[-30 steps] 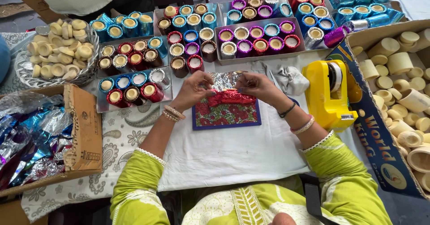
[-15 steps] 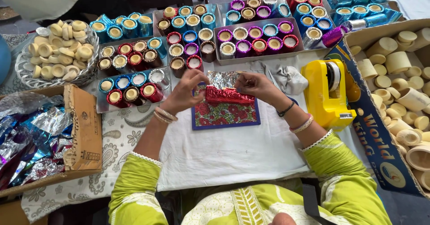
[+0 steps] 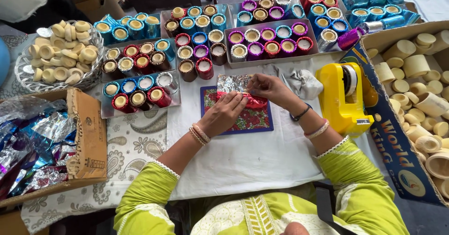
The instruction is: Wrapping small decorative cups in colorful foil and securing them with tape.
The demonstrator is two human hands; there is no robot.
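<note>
My left hand [image 3: 225, 113] and my right hand [image 3: 266, 88] press together on a sheet of red foil [image 3: 255, 102] rolled around a small cup, its silver underside [image 3: 232, 82] showing at the far side. The foil lies on a small floral mat [image 3: 248, 121] with a blue border, on a white cloth [image 3: 243, 157]. Both wrists wear bangles. The cup inside the foil is hidden by my fingers.
Trays of foil-wrapped wax cups [image 3: 140, 83] in red, blue, purple and brown fill the back. A yellow tape dispenser [image 3: 343, 97] stands right of my hands. A box of plain cream cups [image 3: 423, 99] is far right, a glass bowl of them [image 3: 61, 52] far left, loose foil sheets [image 3: 28, 143] in a box near left.
The foil was held up with its silver side showing; it has since been brought down onto the mat and rolled, red side out, under both hands.
</note>
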